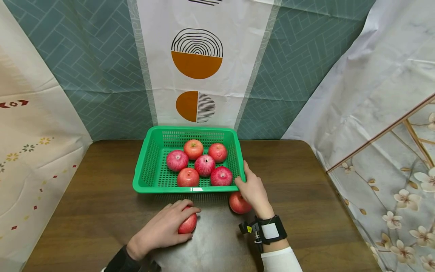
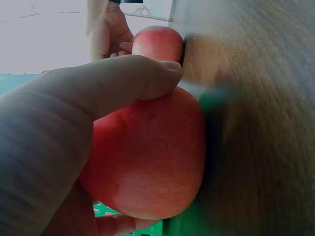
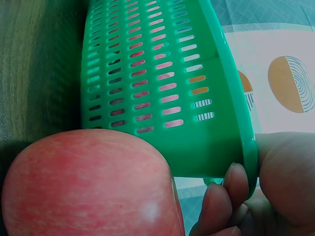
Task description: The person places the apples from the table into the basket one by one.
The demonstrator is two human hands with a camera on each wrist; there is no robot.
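A green plastic basket [image 1: 147, 184] with slotted walls holds several red apples, among them one apple [image 1: 193, 149] at its back. My right hand [image 1: 253, 187] grips the basket's rim at the near right corner; the right wrist view shows thumb and fingers pinching the rim [image 3: 244, 105]. Just below that hand, outside the basket, a loose apple [image 1: 239, 204] lies on the table. In front of the basket my left hand [image 1: 166, 226] holds another apple [image 2: 152, 157], thumb on one side and fingers round the other, close over the tabletop.
The brown wooden table [image 1: 289, 170] backs onto a patterned cloth wall [image 1: 108, 75]. White floral cloth [image 1: 380, 113] hangs along the right side, and another light cloth [image 1: 34, 158] on the left. A black strap [image 1: 273, 228] with a small camera sits on the right wrist.
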